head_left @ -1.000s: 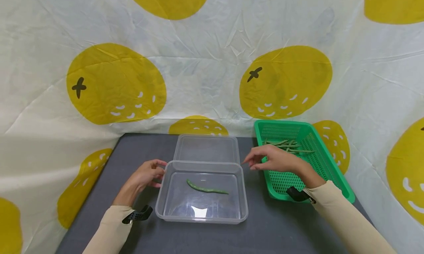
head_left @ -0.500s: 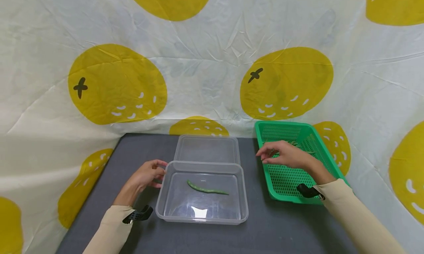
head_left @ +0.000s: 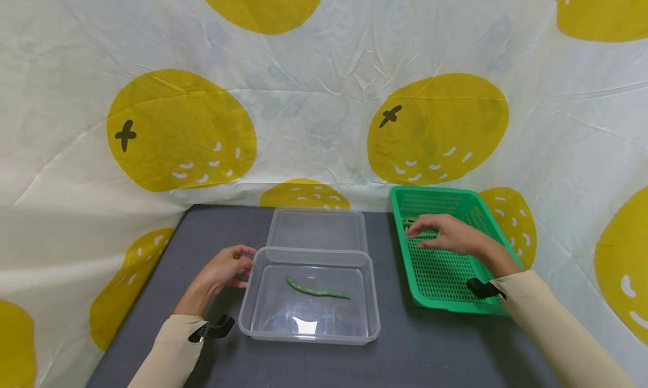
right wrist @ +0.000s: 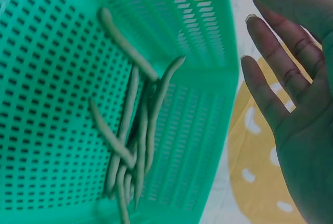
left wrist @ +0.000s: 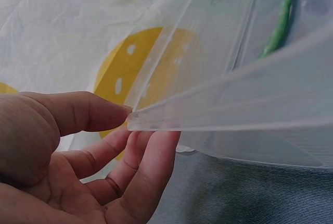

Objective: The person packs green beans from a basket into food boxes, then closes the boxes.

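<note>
A clear plastic container (head_left: 310,339) sits on the dark tabletop with one green bean (head_left: 316,291) lying across its floor. My left hand (head_left: 223,270) pinches its far left corner; in the left wrist view the thumb is on the rim and the fingers are underneath. Over the green basket (head_left: 437,278) hovers my right hand (head_left: 453,236), fingers loosely bent and nothing between them. Several green beans (right wrist: 152,125) lie piled in the basket, and my right hand partly hides them in the head view. The right wrist view shows the fingers apart, above the basket's rim.
Behind the container lies a flat clear lid (head_left: 318,229), partly covered by the container's back rim. A white cloth (head_left: 309,112) printed with yellow fruit hangs close behind the table (head_left: 223,225). The basket stands at the right, near this cloth.
My right hand has moved right, from beside the container to over the beans in the basket. My left hand stays at the container's corner, and the bean inside has not moved.
</note>
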A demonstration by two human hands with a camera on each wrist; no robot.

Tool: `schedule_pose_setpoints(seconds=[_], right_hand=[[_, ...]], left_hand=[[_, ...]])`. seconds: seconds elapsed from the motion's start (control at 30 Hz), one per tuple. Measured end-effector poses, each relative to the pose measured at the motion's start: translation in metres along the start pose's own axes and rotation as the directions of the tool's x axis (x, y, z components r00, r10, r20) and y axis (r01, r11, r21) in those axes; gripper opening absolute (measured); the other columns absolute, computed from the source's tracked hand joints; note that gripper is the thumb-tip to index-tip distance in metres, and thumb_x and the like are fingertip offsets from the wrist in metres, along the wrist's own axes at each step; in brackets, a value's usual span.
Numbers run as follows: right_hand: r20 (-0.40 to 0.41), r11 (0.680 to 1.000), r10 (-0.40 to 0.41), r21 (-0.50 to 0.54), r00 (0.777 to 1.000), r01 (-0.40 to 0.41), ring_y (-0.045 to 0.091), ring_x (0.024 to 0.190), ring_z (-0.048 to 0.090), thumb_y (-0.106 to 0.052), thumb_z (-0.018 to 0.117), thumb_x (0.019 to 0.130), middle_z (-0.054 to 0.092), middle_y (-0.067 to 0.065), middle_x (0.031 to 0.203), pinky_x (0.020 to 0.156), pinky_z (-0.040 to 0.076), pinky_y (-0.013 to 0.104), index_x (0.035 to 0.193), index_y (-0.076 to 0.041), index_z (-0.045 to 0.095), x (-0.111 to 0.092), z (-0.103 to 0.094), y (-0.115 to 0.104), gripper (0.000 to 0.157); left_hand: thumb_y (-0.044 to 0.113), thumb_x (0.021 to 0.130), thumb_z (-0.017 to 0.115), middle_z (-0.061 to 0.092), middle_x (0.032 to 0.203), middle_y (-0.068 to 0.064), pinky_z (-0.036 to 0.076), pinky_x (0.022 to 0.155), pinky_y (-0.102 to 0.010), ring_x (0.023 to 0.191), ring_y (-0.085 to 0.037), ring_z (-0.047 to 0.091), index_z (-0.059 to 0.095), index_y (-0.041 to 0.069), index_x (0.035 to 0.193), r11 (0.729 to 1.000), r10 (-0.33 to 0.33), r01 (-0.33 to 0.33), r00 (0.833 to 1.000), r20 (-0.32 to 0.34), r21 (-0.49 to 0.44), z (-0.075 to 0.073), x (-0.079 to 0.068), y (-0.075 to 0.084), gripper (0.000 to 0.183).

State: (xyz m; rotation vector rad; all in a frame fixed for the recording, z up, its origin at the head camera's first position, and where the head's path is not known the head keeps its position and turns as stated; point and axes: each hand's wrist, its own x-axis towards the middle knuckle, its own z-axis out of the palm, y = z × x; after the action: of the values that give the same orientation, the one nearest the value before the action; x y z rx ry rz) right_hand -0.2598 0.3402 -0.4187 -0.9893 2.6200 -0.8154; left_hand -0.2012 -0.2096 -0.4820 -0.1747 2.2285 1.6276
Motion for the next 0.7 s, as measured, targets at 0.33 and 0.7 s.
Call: schedule_pose_setpoints(seconds=[0.33,0.7], right_hand=[[0.029,0.998,0.050,-0.027,0.998,-0.050,0.026,0.111,0.067,-0.014,0.074,0.093,0.071,0.000,0.120,0.088,0.057,0.038,0.124,-0.019,0.067,-0.004,-0.007,0.024,0.033],[0.033,0.992,0.126,0.003,0.991,-0.126,0.031,0.110,0.067,-0.003,0.069,0.095,0.071,0.012,0.117,0.088,0.056,0.042,0.122,-0.013,0.068,-0.002,-0.012,0.052,0.029]], left_hand=[[0.011,0.096,0.061,0.065,0.109,-0.019,0.060,0.066,-0.040,0.085,-0.025,0.066,0.054,-0.001,0.136,1.000,-0.016,0.016,1.000,-0.004,0.003,0.000,0.001,0.001,0.042],[0.009,0.095,0.061,0.066,0.110,-0.022,0.060,0.066,-0.040,0.084,-0.024,0.067,0.054,-0.001,0.135,1.000,-0.020,0.021,1.000,0.003,-0.011,-0.001,0.002,0.002,0.043]])
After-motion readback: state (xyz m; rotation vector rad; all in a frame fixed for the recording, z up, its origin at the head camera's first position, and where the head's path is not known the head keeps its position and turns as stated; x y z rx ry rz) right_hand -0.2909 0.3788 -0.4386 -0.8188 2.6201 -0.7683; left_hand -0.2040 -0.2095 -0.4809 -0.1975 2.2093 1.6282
